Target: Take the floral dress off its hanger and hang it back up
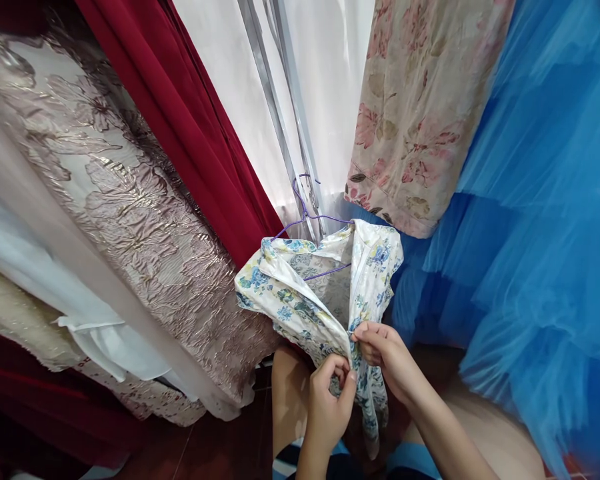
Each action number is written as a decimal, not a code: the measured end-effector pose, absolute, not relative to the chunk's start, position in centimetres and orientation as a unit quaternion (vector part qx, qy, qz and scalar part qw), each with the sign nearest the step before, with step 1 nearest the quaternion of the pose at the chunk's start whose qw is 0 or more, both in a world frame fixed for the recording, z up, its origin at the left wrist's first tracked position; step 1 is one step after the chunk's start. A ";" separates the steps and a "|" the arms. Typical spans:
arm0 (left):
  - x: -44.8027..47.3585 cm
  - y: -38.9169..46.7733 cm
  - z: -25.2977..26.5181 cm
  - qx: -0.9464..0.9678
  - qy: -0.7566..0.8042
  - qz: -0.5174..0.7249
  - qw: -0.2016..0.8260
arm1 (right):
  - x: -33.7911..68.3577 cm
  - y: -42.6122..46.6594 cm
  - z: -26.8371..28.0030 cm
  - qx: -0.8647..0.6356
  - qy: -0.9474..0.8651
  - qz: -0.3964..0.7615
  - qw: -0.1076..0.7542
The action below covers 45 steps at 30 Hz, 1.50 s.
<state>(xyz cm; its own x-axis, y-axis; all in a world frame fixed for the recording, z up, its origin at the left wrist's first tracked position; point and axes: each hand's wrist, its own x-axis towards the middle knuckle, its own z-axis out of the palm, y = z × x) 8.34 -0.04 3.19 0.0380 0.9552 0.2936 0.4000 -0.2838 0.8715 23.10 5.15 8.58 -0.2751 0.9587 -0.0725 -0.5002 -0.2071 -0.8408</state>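
Note:
A white floral dress [300,313] with blue and yellow flowers hangs on a thin purple wire hanger [306,215] in front of me. Its front is parted at the neck, and the pale inside shows. My left hand [333,387] pinches the front edge of the dress low on the opening. Just above it, my right hand [377,343] closes thumb and fingers on the other front edge. The two edges come close together between my hands. Whatever small fastening may lie under my fingertips is too hidden to make out.
Around the dress hang a dark red cloth [180,133], a pink textured brocade [145,193], a beige floral cloth [420,120] and a blue tulle skirt [545,200]. Grey metal bars [280,87] stand before a white cloth [215,40]. My knees are below, over a dark tiled floor [200,447].

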 end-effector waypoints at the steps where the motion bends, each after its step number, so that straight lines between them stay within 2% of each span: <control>1: 8.3 0.0 3.2 0.656 0.517 0.461 0.300 | 23.1 5.2 8.6 -0.315 -0.364 0.711 0.513; 22: 7.8 -0.1 3.2 0.659 0.526 0.457 0.283 | 21.8 6.3 9.7 -0.321 -0.365 0.700 0.523; 34: 7.8 -0.1 3.9 0.684 0.549 0.406 0.259 | 19.6 6.5 10.3 -0.329 -0.352 0.656 0.581; 45: 7.3 -0.2 4.4 0.682 0.546 0.397 0.282 | 19.0 8.5 12.7 -0.311 -0.369 0.633 0.606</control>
